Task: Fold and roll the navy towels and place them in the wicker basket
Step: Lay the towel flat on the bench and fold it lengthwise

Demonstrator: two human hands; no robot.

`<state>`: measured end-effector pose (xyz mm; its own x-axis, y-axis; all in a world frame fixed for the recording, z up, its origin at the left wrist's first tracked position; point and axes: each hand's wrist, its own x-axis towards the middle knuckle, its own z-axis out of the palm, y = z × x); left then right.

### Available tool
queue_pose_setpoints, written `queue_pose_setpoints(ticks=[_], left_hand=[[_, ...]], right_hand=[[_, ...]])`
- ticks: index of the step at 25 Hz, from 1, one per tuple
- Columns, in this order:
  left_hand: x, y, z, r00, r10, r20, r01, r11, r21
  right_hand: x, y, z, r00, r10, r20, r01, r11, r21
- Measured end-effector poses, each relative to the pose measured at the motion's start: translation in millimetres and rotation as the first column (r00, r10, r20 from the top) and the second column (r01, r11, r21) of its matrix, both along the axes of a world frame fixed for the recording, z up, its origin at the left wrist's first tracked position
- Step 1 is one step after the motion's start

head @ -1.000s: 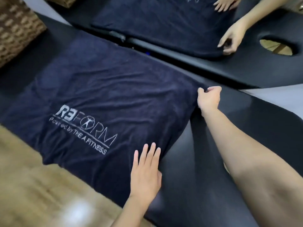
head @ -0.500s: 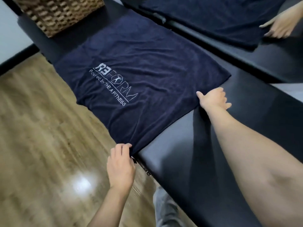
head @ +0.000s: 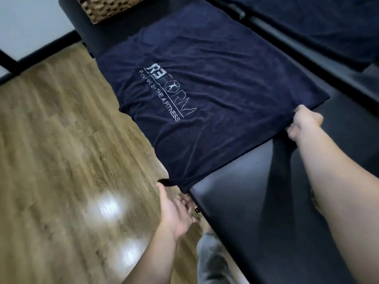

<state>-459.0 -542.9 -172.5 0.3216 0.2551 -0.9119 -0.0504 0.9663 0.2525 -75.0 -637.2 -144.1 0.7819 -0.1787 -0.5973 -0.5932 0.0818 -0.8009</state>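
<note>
A navy towel (head: 215,99) with a white REFORM logo lies spread flat on a black padded table (head: 266,212). Its near-left corner hangs over the table's edge. My right hand (head: 303,124) is closed on the towel's near-right corner, pinching the cloth. Just below the hanging corner is my left hand (head: 176,208), turned palm up with the fingers apart and the thumb tip touching the cloth; it is blurred. The wicker basket (head: 108,9) stands on the table beyond the towel's far end, cut off by the top of the frame.
A second navy towel (head: 328,27) lies on an adjoining black table at the top right, past a dark gap. Wooden floor (head: 61,160) runs along the left. My leg in grey trousers (head: 211,261) stands against the table's edge.
My left hand has let go of the near-left corner and turned palm up beneath it. My right hand has closed on the near-right corner. The other person's hand has left the view.
</note>
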Motion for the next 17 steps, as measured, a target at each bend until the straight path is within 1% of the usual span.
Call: queue_pose_setpoints(ticks=[1,2,4,5,7,9,10,12,13,15,17], left_hand=[[4.0,5.1,1.5,0.991,0.111,0.07,-0.112,0.994,0.011],[8.1,10.8,1.8,0.974,0.205,0.097,-0.208,0.978,0.021],[14.7,20.6,8.8,0.953,0.297,0.063,-0.302,0.95,0.08],[16.1,23.3,11.1,0.951,0.309,0.023,-0.309,0.944,0.116],[10.6,23.8,13.3,0.942,0.331,-0.05,-0.322,0.937,0.135],[-2.7,19.6,13.9,0.942,0.333,-0.054,-0.323,0.936,0.137],[-9.6,17.3,13.9,0.949,0.309,-0.058,-0.297,0.941,0.16],[-22.5,13.7,12.9,0.955,0.269,-0.126,-0.225,0.932,0.285],[-25.3,13.2,16.1,0.947,0.281,-0.156,-0.208,0.905,0.371],[-25.9,16.5,26.7,0.939,0.31,-0.148,-0.194,0.834,0.517],[-27.7,23.6,35.2,0.947,0.283,-0.149,-0.13,0.767,0.629]], right_hand=[[4.4,-0.8,0.5,0.999,0.017,-0.051,-0.015,0.999,0.037],[8.9,-0.6,1.6,0.994,0.067,-0.083,-0.062,0.997,0.054],[15.9,1.7,3.4,0.965,0.213,-0.155,-0.207,0.977,0.049],[17.2,2.7,5.1,0.951,0.251,-0.182,-0.246,0.968,0.049],[20.5,2.6,2.1,0.963,0.192,-0.188,-0.19,0.981,0.026],[17.0,-1.0,0.8,0.982,0.117,-0.15,-0.121,0.993,-0.014],[14.3,-2.4,1.6,0.988,0.08,-0.129,-0.083,0.996,-0.017],[5.6,-3.2,7.2,0.994,0.072,-0.08,-0.074,0.997,-0.02],[2.9,-2.5,9.4,0.995,0.079,-0.061,-0.081,0.996,-0.036],[-4.0,0.5,14.2,0.998,0.054,-0.008,-0.055,0.997,-0.054],[-8.4,6.6,17.2,0.998,0.035,0.055,-0.029,0.994,-0.101]])
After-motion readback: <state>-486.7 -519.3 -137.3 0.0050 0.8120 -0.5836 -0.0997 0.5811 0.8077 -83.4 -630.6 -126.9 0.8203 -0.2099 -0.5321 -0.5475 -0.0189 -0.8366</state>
